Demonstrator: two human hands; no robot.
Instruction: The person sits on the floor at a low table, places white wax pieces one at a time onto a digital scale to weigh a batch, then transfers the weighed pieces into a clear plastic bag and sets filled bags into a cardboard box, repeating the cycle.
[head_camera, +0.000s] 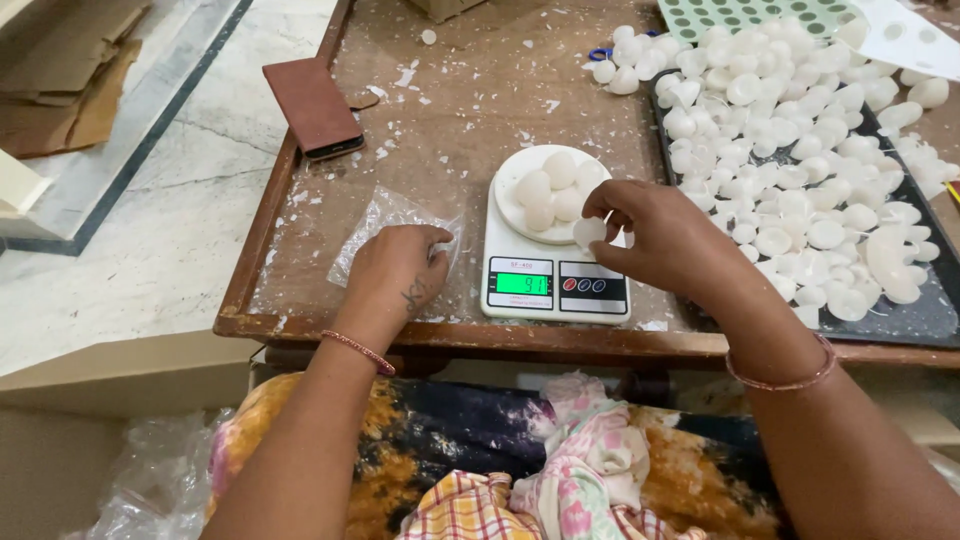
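I pinch one small white round piece in my right hand, just over the front of the white kitchen scale; its round plate, just behind my fingers, holds more white pieces; my left hand presses flat on a clear plastic bag; a black tray right of my grip is heaped with white pieces.
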